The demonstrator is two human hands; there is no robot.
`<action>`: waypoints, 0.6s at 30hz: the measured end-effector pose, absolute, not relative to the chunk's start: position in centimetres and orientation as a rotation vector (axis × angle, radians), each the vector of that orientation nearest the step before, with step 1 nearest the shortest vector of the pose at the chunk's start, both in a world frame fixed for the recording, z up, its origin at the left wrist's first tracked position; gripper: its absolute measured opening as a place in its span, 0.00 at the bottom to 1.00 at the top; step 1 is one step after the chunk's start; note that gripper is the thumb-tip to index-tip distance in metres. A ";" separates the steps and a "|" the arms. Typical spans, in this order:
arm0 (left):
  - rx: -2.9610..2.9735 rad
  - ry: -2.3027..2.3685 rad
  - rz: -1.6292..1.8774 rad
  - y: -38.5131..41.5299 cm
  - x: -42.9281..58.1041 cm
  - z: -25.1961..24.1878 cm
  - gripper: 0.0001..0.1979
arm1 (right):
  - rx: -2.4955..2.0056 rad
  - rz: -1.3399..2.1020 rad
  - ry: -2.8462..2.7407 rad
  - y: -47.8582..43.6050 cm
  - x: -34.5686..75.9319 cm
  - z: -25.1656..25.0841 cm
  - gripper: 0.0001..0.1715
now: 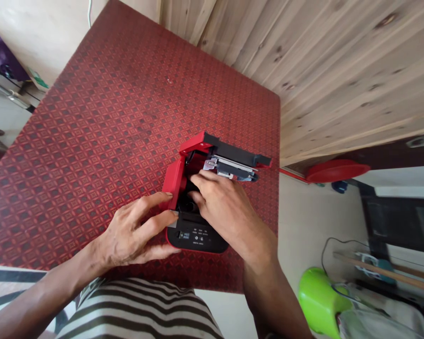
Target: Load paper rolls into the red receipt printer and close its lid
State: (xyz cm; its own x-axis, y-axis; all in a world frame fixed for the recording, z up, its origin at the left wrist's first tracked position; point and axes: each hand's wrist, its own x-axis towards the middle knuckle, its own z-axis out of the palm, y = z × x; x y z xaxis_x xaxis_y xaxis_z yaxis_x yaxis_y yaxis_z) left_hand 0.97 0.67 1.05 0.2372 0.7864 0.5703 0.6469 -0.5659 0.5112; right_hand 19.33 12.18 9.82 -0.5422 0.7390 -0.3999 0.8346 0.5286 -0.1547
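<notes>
We can read nothing here. The tiny white lettering [198, 232] on the black front panel [198, 242] of the red device [173, 183] is too small and blurred to make out, though it sits in short rows around the panel's buttons [198, 238]. A small greenish marking [183, 235] at the panel's left is no clearer — not one word, number or brand comes through to us.

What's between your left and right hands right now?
In the head view, the open black compartment of a red portable printer lies between the left hand and the right hand.
</notes>
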 end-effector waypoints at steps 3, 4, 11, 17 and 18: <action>2.340 1.353 1.246 0.7 0.9 1.0 0.22 | 1.310 -0.547 2.651 11.7 20.4 9.7 0.18; 2.348 1.350 1.248 0.7 0.9 1.0 0.22 | 1.295 -0.574 2.744 11.4 20.9 9.8 0.20; 2.366 1.351 1.260 0.8 0.8 0.8 0.23 | 1.148 -0.963 2.999 8.5 24.2 11.9 0.21; 2.361 1.333 1.297 0.9 0.7 0.7 0.24 | 1.255 -0.782 3.230 7.0 23.7 9.8 0.11; 2.350 1.331 1.289 0.8 0.6 0.9 0.24 | 1.294 -0.752 3.257 6.7 23.6 9.5 0.11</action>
State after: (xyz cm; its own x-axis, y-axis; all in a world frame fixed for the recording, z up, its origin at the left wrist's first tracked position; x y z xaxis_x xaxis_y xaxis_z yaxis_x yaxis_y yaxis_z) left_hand 0.65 0.84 0.91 0.2376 0.7588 0.6064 0.6308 -0.5953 0.4977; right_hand 23.64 6.69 9.54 -0.6553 0.7145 0.2452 0.5347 0.6680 -0.5175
